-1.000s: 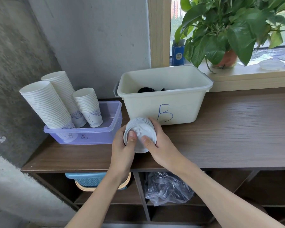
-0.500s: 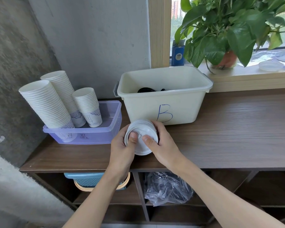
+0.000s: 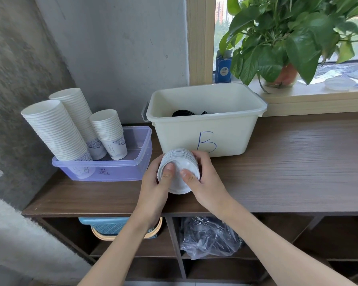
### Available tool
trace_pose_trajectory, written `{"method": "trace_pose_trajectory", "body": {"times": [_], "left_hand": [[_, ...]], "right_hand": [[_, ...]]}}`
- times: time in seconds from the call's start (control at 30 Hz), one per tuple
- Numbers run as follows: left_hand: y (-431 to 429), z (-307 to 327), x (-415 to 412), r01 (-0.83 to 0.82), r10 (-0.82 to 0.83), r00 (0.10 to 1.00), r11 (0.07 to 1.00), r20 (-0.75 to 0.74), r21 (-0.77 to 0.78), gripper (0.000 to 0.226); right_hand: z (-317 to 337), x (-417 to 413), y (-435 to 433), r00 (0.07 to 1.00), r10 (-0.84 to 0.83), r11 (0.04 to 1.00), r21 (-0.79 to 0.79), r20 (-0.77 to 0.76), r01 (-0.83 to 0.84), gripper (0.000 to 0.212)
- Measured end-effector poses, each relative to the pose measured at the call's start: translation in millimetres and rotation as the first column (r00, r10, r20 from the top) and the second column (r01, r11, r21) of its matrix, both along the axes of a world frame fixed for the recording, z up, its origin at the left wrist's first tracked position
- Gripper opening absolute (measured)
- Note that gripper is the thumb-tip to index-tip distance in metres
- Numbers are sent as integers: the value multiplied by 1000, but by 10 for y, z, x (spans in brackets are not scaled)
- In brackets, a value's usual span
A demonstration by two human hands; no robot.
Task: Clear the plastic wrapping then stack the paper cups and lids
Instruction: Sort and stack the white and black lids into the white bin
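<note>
One stack of white lids (image 3: 177,185) is clamped between both hands over the bench (image 3: 287,172). The left hand (image 3: 153,190) curls round one side and the right hand (image 3: 205,182) round the other, with both thumbs pressed on the facing lid. Just beyond the hands stands a cream bin (image 3: 225,131) marked B. Beyond the left hand, a purple tray (image 3: 112,170) holds three stacks of paper cups (image 3: 56,129). Below the right wrist, on a shelf, lies crumpled plastic wrapping (image 3: 209,238).

Grey plaster wall (image 3: 116,48) at 12 o'clock; rougher concrete wall (image 3: 15,69) at 9. Pale wooden window frame (image 3: 199,38) and sill (image 3: 318,100) at 1 to 2 o'clock, daylight beyond. Leafy potted plant (image 3: 287,38) on sill. Dark wood-grain shelf unit (image 3: 298,166) across centre, open compartments at 6.
</note>
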State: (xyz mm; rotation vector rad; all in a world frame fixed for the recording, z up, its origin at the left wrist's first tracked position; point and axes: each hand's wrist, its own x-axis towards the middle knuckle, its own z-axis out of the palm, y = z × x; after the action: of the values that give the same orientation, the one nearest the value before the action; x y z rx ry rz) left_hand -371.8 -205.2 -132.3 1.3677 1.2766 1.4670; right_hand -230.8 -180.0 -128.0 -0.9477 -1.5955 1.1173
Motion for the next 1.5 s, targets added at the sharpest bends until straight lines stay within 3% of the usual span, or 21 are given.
{"method": "trace_pose_trajectory", "body": {"times": [0.33, 0.63, 0.7, 0.83, 1.03, 1.1, 1.2, 1.37, 1.5], "left_hand": [[-39, 86, 27, 3, -2, 997, 1000, 79, -6, 39], [-86, 138, 8, -8, 10, 998, 999, 63, -43, 47], [-88, 216, -26, 23, -19, 998, 997, 55, -75, 54], [-20, 587, -51, 45, -44, 999, 999, 15, -27, 54], [205, 1262, -164, 42, -44, 999, 993, 13, 112, 36], [312, 1389, -240, 43, -51, 995, 995, 84, 87, 29], [512, 1470, -372, 3, -7, 997, 999, 78, 50, 32], [733, 1533, -474, -28, 28, 986, 1000, 162, -4, 32], [868, 1540, -521, -105, 107, 986, 994, 129, -19, 24]], "right_hand": [[11, 10, 15, 997, 32, 998, -51, -66, -36, 49], [138, 44, -52, 999, 49, 996, -72, -12, -50, 26], [243, 109, -54, 995, 100, 991, -89, 9, -99, 31], [593, 273, 48, 981, 162, 987, 2, 109, -163, 56], [1279, 379, 424, 985, 146, 973, 167, 97, -160, 40], [1431, 385, 634, 982, 111, 966, 213, 154, -143, 33], [1539, 390, 988, 957, 66, 959, 246, 283, -139, 23], [1484, 277, 1487, 872, 106, 977, 114, 478, -181, 14], [1368, 189, 1727, 779, 139, 966, 90, 611, -244, 8]]}}
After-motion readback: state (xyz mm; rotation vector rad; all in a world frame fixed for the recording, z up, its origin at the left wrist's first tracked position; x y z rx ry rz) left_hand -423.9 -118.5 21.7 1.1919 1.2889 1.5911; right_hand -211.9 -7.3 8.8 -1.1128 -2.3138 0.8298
